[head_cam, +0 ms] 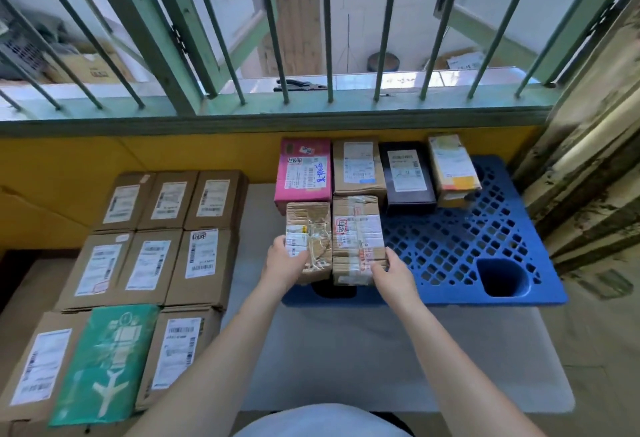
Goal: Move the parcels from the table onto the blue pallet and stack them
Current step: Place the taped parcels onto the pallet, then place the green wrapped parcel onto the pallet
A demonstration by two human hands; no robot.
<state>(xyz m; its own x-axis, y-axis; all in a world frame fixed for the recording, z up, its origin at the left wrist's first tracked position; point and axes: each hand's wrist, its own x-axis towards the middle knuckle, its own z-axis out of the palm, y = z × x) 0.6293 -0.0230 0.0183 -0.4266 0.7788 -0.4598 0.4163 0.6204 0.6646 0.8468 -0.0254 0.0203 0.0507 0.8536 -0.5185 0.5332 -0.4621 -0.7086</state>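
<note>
The blue pallet (467,249) lies ahead on the right, by the yellow wall. A back row on it holds a pink parcel (303,170), a brown parcel (358,166), a black parcel (407,173) and a tilted brown parcel (452,166). In front stand a crumpled taped brown parcel (311,229) and a taller taped brown parcel (356,229). My left hand (285,260) grips the crumpled parcel's near end. My right hand (389,268) presses on the taller parcel's near right corner. Several brown parcels (152,263) and a green parcel (104,364) lie on the table at the left.
A white surface (363,360) stretches between me and the pallet. A green barred window frame (277,114) runs above the yellow wall. Worn wooden boards (595,159) lean at the right beside the pallet. The pallet's right half shows open grid.
</note>
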